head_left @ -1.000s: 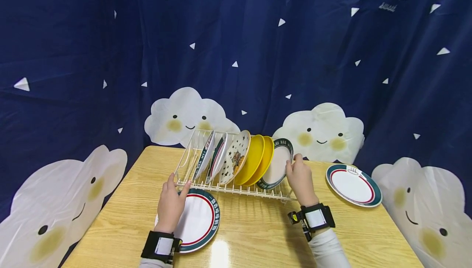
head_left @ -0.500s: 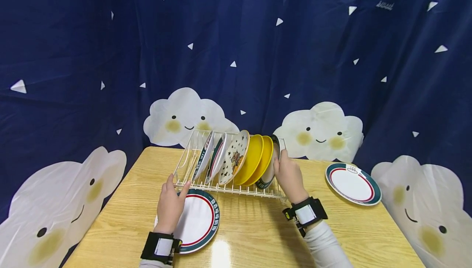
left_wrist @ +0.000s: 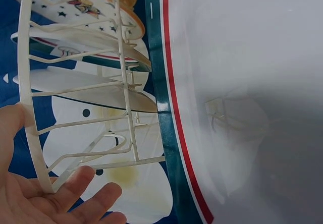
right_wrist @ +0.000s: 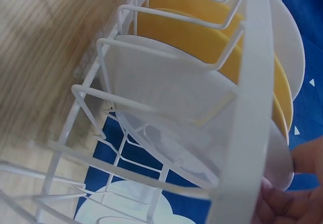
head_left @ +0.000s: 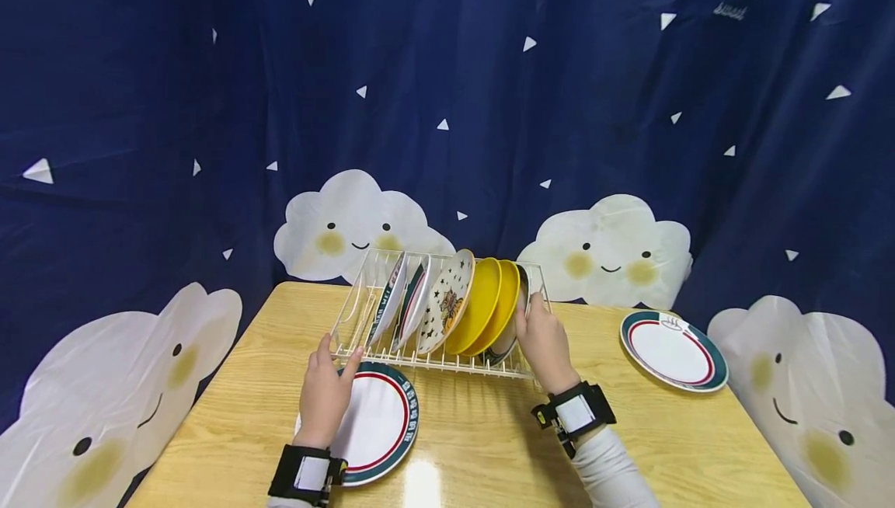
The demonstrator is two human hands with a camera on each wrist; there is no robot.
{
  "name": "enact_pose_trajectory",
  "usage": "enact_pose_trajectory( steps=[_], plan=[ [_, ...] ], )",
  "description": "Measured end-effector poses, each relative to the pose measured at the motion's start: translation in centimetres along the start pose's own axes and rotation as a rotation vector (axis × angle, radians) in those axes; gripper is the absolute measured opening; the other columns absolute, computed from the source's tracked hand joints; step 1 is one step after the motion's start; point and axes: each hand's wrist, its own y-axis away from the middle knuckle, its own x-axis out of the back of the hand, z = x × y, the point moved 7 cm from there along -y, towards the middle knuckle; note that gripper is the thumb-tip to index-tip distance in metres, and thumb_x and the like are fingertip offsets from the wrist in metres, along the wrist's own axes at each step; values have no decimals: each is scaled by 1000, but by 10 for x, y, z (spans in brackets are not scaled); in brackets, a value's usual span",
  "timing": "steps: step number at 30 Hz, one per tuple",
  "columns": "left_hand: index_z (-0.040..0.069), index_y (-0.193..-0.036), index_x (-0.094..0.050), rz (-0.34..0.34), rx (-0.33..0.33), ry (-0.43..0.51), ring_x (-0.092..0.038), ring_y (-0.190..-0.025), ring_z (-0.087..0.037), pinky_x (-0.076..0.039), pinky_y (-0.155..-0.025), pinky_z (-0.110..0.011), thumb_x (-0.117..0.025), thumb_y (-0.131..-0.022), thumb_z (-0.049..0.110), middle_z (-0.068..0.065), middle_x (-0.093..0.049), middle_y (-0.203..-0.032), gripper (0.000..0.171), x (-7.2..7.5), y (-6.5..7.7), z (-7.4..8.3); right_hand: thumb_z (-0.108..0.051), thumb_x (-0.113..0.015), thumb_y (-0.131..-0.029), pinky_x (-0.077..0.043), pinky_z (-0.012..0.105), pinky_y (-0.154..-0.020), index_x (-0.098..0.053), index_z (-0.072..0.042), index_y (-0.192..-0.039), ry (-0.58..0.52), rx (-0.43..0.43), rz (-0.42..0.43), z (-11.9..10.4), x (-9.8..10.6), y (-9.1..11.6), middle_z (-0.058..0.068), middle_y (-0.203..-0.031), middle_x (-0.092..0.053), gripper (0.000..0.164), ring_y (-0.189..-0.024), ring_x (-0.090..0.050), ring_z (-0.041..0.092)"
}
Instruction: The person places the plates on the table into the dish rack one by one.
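Note:
My right hand (head_left: 548, 345) pinches the rim of a white dark-banded plate (right_wrist: 166, 77) at the right end of the white wire dish rack (head_left: 447, 363). That plate stands on edge in a slot, leaning beside two yellow plates (head_left: 478, 310). Left of those stand a star-patterned plate (head_left: 442, 306) and two green-rimmed white plates (head_left: 388, 302). My left hand (head_left: 325, 399) grips the rack's front left corner, its thumb and fingers about the wire rail (left_wrist: 29, 108). Below that corner, a white plate (head_left: 374, 419) with a green and red rim lies partly under my left hand.
Another green-rimmed plate (head_left: 674, 349) lies flat at the right of the wooden table (head_left: 482, 446). Behind the table hangs a dark blue curtain (head_left: 447, 65) with white cloud faces. Wire dividers (right_wrist: 146, 103) separate the rack's slots.
My right hand has moved left with the plate, which has turned from facing forward to standing edge-on beside the yellow plates. My left hand has stayed on the rack corner.

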Motion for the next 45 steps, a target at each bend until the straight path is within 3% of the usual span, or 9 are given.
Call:
enact_pose_trajectory(
  steps=[5, 11, 21, 25, 30, 35, 40, 43, 45],
  plan=[
    [-7, -148, -29, 17, -14, -2, -57, -113, -49, -49, -92, -59, -54, -96, 49, -34, -51, -128, 80, 3, -3, 2, -18, -57, -98, -34, 31, -38, -51, 6, -103, -10, -4, -2, 2, 3, 0, 11, -55, -49, 26, -43, -49, 23],
    [-8, -147, -30, 24, -25, -12, -58, -111, -48, -49, -90, -58, -56, -96, 46, -34, -53, -125, 79, 3, -4, 3, -24, -57, -99, -35, 29, -39, -53, 8, -115, -63, -38, -35, 7, 3, 2, 7, -53, -52, 36, -41, -46, 16],
    [-7, -147, -30, 14, -14, -10, -57, -113, -49, -49, -91, -58, -56, -96, 47, -34, -52, -127, 79, 0, -2, 1, -26, -55, -100, -30, 24, -41, -55, 4, -116, -101, -69, -64, 15, 2, 15, 0, -51, -47, 34, -41, -38, 9],
    [-7, -147, -30, 13, -3, -12, -58, -113, -48, -49, -91, -58, -56, -96, 47, -34, -52, -127, 79, 0, -1, 1, -21, -56, -99, -30, 24, -42, -56, 4, -113, -113, -77, -38, 17, 8, 21, 1, -53, -48, 29, -43, -38, 9],
    [-7, -147, -30, 17, -6, -16, -58, -113, -47, -49, -92, -57, -56, -96, 48, -33, -52, -127, 79, -1, -2, 0, -16, -59, -96, -35, 26, -46, -59, 4, -108, -109, -69, 52, 18, 18, 28, 5, -57, -54, 23, -47, -43, 11],
    [-8, -147, -30, 10, -16, -13, -57, -114, -48, -48, -93, -58, -55, -96, 48, -34, -52, -127, 79, -1, -1, 1, -5, -62, -92, -47, 32, -49, -63, 4, -97, -135, 38, 223, 13, 31, 42, 10, -65, -61, 11, -54, -56, 17],
    [-7, -147, -31, 33, -16, -11, -59, -111, -47, -50, -89, -57, -55, -95, 50, -33, -53, -125, 80, 1, 0, 1, 0, -60, -89, -45, 20, -52, -65, 3, -87, -275, 270, 388, -2, 32, 66, 7, -68, -60, 6, -58, -54, 13],
    [-7, -147, -31, 33, -10, -14, -59, -109, -47, -50, -87, -57, -55, -95, 50, -33, -53, -124, 81, 2, 0, 1, 1, -60, -89, -42, 15, -54, -65, 0, -85, -375, 374, 353, -15, 20, 82, 2, -67, -57, 7, -59, -50, 9],
    [-7, -147, -31, 29, -8, -18, -60, -108, -47, -50, -87, -57, -54, -96, 51, -33, -54, -124, 81, 2, 0, 0, 1, -61, -89, -41, 13, -54, -65, -4, -85, -442, 366, 247, -25, 6, 90, 0, -67, -58, 7, -59, -50, 5]
  ],
)
